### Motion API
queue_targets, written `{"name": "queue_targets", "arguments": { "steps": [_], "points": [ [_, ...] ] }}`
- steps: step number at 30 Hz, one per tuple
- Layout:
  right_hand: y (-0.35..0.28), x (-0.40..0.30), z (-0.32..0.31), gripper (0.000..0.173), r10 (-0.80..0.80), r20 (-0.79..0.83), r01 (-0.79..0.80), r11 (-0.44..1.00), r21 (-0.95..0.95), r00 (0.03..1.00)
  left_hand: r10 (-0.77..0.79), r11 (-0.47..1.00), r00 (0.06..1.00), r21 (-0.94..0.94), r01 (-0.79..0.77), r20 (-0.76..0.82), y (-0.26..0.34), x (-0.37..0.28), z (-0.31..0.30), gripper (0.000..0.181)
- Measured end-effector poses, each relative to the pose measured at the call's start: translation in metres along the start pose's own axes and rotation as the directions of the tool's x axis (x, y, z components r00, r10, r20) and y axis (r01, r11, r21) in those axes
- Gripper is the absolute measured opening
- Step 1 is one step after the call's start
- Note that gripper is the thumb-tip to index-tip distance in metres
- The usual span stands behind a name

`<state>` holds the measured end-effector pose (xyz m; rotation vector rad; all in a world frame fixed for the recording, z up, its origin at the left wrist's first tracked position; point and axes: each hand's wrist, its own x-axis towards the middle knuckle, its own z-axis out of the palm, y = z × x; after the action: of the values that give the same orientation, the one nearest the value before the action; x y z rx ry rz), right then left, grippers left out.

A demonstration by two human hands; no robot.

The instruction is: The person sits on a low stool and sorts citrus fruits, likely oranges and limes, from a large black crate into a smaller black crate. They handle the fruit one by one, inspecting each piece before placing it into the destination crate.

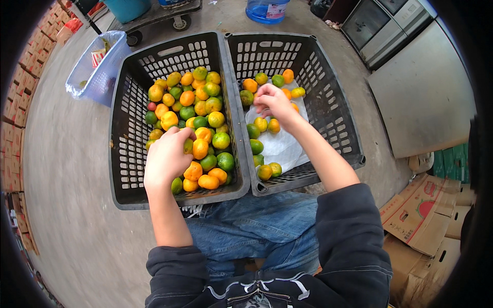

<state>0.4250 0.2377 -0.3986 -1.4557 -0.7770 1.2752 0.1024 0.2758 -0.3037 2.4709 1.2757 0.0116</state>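
Two black plastic crates stand side by side before me. The left crate holds many orange, yellow and green citrus fruits. My left hand reaches down into it, its fingers curled at a yellow-green citrus fruit; whether it grips that fruit cannot be told. Over the right crate is my right hand, its fingers bent; the space under them is partly hidden. Several citrus fruits lie in the right crate, some of them on a white sheet at its bottom. One small reddish fruit lies at the left crate's left side.
A lined lilac waste basket stands beyond the left crate. Behind are a wheeled platform and a blue plastic container. Flattened cardboard boxes lie at right, below a metal cabinet. Cartons are stacked at far left.
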Motion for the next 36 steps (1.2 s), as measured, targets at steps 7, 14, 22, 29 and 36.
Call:
{"name": "queue_targets", "arguments": {
  "steps": [7,14,22,29,36],
  "points": [
    [0.109,0.026,-0.072,0.053,0.242,0.087,-0.015,0.389,-0.921,0.966,-0.050,0.997,0.992,0.048,0.056,-0.113,-0.005,0.005,0.006,0.048],
    [0.140,0.027,-0.061,0.060,0.396,-0.018,-0.185,0.387,-0.903,0.918,-0.015,0.999,0.997,-0.036,0.013,-0.071,0.006,0.006,0.002,0.050],
    [0.145,0.034,-0.063,0.022,0.340,-0.360,-0.492,0.676,-0.549,0.869,-0.015,0.991,0.997,-0.132,0.004,-0.078,0.006,0.010,0.000,0.043],
    [0.100,0.034,-0.083,0.040,0.451,-0.378,-0.541,0.822,-0.178,0.808,0.021,0.981,0.995,-0.192,-0.038,-0.094,0.008,0.011,-0.002,0.035],
    [-0.042,-0.034,-0.040,0.021,0.013,0.078,-0.052,0.855,0.516,0.997,0.138,0.912,0.942,-0.332,-0.242,-0.306,0.024,0.005,-0.014,0.050]
  ]
}}
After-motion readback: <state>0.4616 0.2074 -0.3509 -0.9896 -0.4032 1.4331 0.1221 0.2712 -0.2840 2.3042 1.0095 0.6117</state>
